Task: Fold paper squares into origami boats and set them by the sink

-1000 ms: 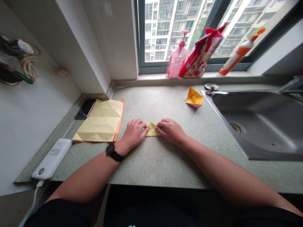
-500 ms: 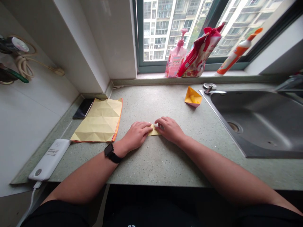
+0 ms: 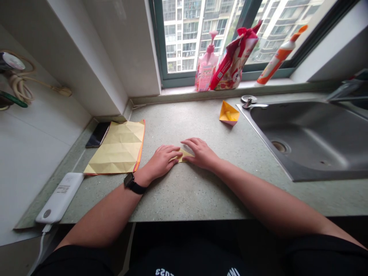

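Note:
On the speckled counter lies a small piece of folded yellow paper (image 3: 183, 155), mostly covered by my hands. My left hand (image 3: 162, 161), with a black watch on its wrist, has its fingers closed on the paper's left part. At the right end, my right hand (image 3: 201, 153) grips the paper between thumb and curved fingers. Beyond them, near the sink, stands a small orange folded-paper box (image 3: 229, 114) with yellow pieces inside. A stack of creased yellow paper sheets (image 3: 116, 147) with red-orange edges lies left of my left hand.
A dark phone (image 3: 97, 134) is partly under the sheets. The white power bank (image 3: 60, 197) with a cable lies at the left counter edge. The steel sink (image 3: 310, 134) is at right. A pink pump bottle (image 3: 205, 71), red bag (image 3: 235, 61) and orange-white bottle (image 3: 276, 61) stand on the windowsill.
The view has shifted slightly. My right hand's fingers have moved over the paper toward my left hand, with the thumb lying along its near edge. Both hands stay at the paper.

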### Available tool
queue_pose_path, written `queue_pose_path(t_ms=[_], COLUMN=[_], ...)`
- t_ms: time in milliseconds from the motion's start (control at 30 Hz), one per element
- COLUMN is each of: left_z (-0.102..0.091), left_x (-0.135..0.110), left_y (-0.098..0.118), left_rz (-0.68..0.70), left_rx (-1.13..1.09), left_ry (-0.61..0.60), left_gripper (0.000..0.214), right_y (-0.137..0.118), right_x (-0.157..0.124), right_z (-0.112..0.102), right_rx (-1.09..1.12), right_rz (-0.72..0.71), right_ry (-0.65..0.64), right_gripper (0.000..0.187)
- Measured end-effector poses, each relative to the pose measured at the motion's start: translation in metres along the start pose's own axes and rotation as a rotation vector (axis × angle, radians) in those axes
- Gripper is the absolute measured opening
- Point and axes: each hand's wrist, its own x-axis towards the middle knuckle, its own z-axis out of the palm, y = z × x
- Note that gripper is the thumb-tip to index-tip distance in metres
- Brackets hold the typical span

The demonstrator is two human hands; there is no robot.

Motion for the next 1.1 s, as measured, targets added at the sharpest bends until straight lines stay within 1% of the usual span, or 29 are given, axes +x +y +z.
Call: queue_pose_path(t_ms=[233,433,567,700,933,1033,1100], left_z=[0.002,0.005,0.005,0.004,0.002,0.002,0.002], left_x=[0.001,0.002,0.003,0.002,0.001,0.001,0.002], left_y=[0.0,0.0,-0.002,-0.001,-0.001,-0.001,0.0], left_rz=[-0.02,-0.026,-0.041,-0.043,-0.045,-0.049,-0.054], left_rx=[-0.023,-0.042,-0.04,-0.04,-0.045,-0.059,-0.067], left_ry=[0.028,0.051,0.045,0.03,0.024,0.021,0.022], left_gripper=[0.027,0.026,0.027,0.03,0.029,0.027,0.026], right_y=[0.002,-0.001,0.004,0.017,0.052,0.062,0.066], right_x=[0.004,0.006,0.006,0.005,-0.001,-0.003,-0.003], right_z=[0.007,0.006,0.002,-0.002,-0.012,-0.019,-0.024], right_rx=[-0.047,-0.087,-0.09,-0.087,-0.088,-0.048,-0.011], right_rz=[-0.021,-0.039,-0.075,-0.095,0.013,0.008,-0.006], right_ry=[-0.034,-0.048,-0.081,-0.124,-0.194,-0.218,-0.222], right_gripper=[0.068,0.072,0.072,0.074,0.089,0.088,0.085])
